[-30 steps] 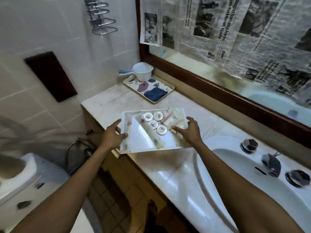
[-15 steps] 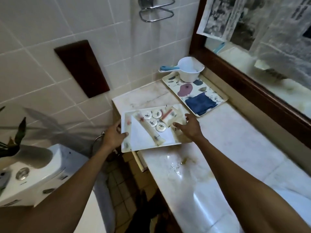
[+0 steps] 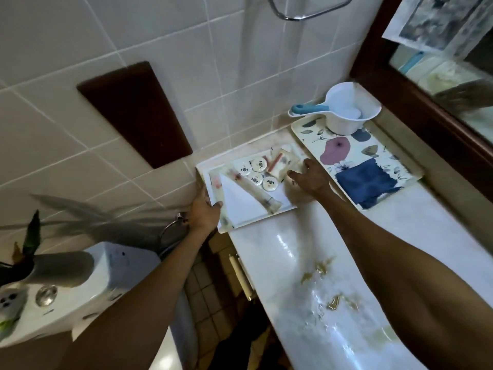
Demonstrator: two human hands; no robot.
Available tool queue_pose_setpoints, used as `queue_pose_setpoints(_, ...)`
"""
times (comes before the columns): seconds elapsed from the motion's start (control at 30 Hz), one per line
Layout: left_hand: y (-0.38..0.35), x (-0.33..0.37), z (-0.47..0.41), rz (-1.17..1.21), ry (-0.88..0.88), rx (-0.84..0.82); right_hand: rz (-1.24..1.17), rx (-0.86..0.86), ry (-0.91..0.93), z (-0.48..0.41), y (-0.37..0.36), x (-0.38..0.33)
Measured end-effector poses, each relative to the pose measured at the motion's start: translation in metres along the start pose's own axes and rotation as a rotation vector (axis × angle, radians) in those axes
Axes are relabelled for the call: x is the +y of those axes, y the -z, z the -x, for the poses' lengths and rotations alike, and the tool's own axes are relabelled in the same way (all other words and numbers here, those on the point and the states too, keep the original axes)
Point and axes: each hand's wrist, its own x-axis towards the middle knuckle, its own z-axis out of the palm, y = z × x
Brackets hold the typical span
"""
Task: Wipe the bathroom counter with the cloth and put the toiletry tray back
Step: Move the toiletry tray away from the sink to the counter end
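Counter (image 3: 280, 249): left hand (image 3: 204, 210), right hand (image 3: 310, 178) hold toiletry tray (image 3: 256, 219).

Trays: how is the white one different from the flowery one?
The white tray is plain; the floral tray is patterned. The white tray holds round pots and tubes; the floral tray holds a scoop and a blue cloth. The left hand grips the white tray and the blurred right hand is at its other side; no hand touches the floral tray. Both are rectangular, side by side on the counter.
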Motion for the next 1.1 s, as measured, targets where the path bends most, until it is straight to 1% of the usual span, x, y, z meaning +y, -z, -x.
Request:
queue_pose_setpoints(0.2,-0.001,0.009,-0.016,-0.058,-0.020,0.049,-0.032,-0.038,0.004,-0.031,-0.003,-0.024)
queue_pose_setpoints(0.37,0.005,0.012,-0.025,-0.066,-0.028,0.027,-0.053,-0.043,0.031,-0.049,-0.006,-0.037)
queue_pose_setpoints(0.7,0.010,0.008,-0.041,-0.140,-0.062,0.014,-0.056,-0.032,0.085,-0.063,-0.017,-0.031)
queue_pose_setpoints(0.77,0.012,0.012,-0.040,-0.236,-0.072,0.061,-0.052,-0.042,0.105,-0.063,-0.015,-0.030)
queue_pose_setpoints(0.87,0.010,0.020,-0.042,-0.388,-0.110,0.213,-0.075,0.004,0.171,-0.054,-0.009,-0.032)
queue_pose_setpoints(0.93,0.001,0.034,-0.042,-0.384,-0.188,0.266,-0.110,0.075,0.217,-0.041,-0.002,-0.033)
queue_pose_setpoints(1.0,-0.016,0.052,-0.037,-0.305,-0.327,0.278,-0.142,0.156,0.268,-0.025,0.007,-0.025)
queue_pose_setpoints(1.03,-0.028,0.061,-0.034,-0.253,-0.396,0.263,-0.147,0.192,0.285,-0.016,0.012,-0.016)
queue_pose_setpoints(1.1,-0.058,0.079,-0.025,-0.167,-0.483,0.179,-0.151,0.269,0.281,0.003,0.024,0.007)
